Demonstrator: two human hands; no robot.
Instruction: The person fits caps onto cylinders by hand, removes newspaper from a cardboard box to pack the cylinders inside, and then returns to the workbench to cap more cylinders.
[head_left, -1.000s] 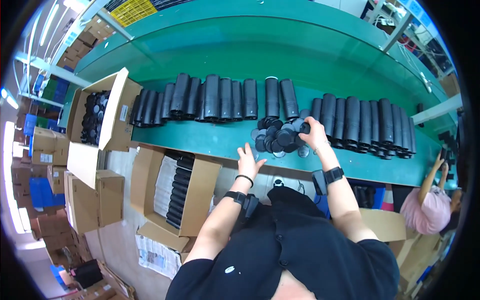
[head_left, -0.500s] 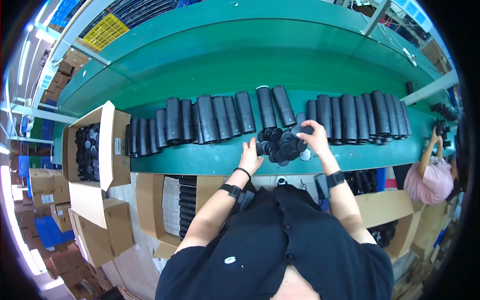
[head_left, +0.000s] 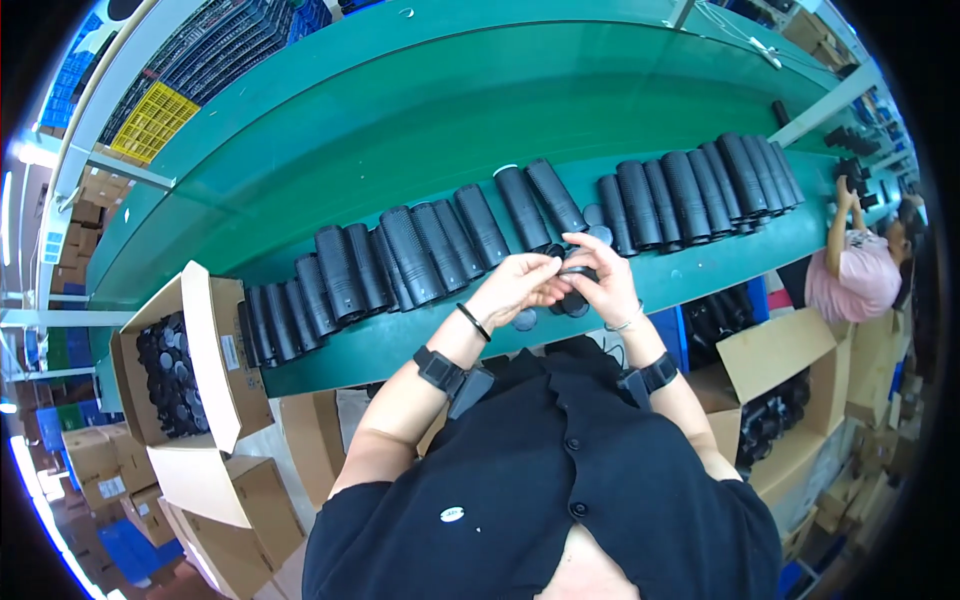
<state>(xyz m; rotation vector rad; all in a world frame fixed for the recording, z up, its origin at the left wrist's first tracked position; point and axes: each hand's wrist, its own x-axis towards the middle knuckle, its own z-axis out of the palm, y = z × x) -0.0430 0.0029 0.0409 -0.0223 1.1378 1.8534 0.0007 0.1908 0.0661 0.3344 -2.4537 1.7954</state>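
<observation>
Both hands are close together over a pile of round black discs (head_left: 573,306), which they mostly hide. My right hand (head_left: 608,288) pinches a black disc (head_left: 578,271) between thumb and fingers. Curled in from the other side, my left hand (head_left: 518,288) has its fingertips beside that disc; whatever they hold cannot be made out. One loose disc (head_left: 524,320) lies on the green table below the left hand. Just beyond the hands, two ribbed black tubes (head_left: 522,208) lean at a slant, one with a pale rim.
Rows of black tubes line the green table (head_left: 400,345) on the left (head_left: 408,255) and right (head_left: 690,195). An open carton (head_left: 228,365) of discs stands far left. Another open carton (head_left: 775,345) is below right. A person in pink (head_left: 855,275) works at the far right.
My hands, earlier apart on either side of the disc pile, have come together above it. A disc now sits pinched in the right fingers. The whole view has tilted.
</observation>
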